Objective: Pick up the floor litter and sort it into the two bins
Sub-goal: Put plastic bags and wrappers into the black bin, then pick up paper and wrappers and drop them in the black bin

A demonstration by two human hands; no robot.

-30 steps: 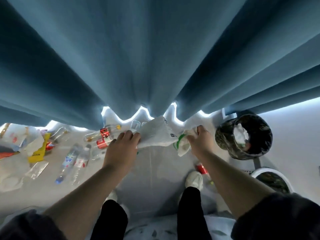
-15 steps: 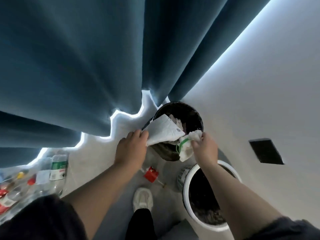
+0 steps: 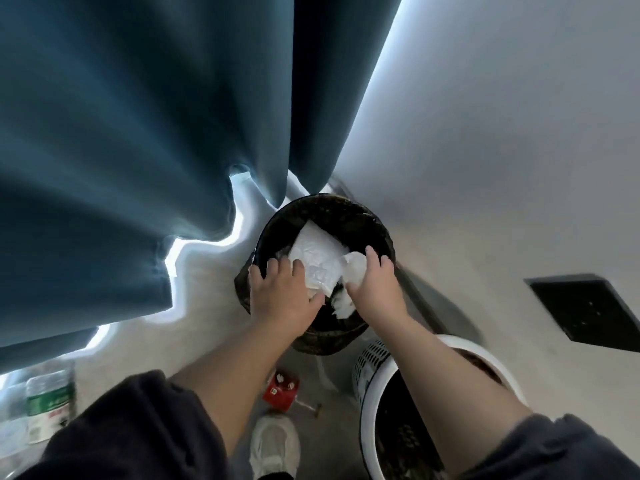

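Note:
A dark round bin [image 3: 377,230] stands on the floor by the curtain and wall. Over its mouth my left hand [image 3: 282,294] grips a flat white plastic wrapper [image 3: 317,258] at its near edge. My right hand [image 3: 375,285] holds a crumpled white paper wad [image 3: 355,270] beside it, also above the bin opening. More white litter [image 3: 343,304] lies inside the bin under my hands. A white mesh bin [image 3: 369,372] with a dark liner stands at the lower right, partly hidden by my right forearm.
A red carton [image 3: 280,388] lies on the floor between the bins and my white shoe [image 3: 273,445]. Clear plastic bottles [image 3: 48,400] lie at the lower left. Blue curtains [image 3: 138,133] hang to the left, a white wall with a black plate [image 3: 588,310] is to the right.
The view swung right from the littered floor to the bins. Both hands carried the wrapper and paper wad forward and lower, from beside the dark bin to over its opening.

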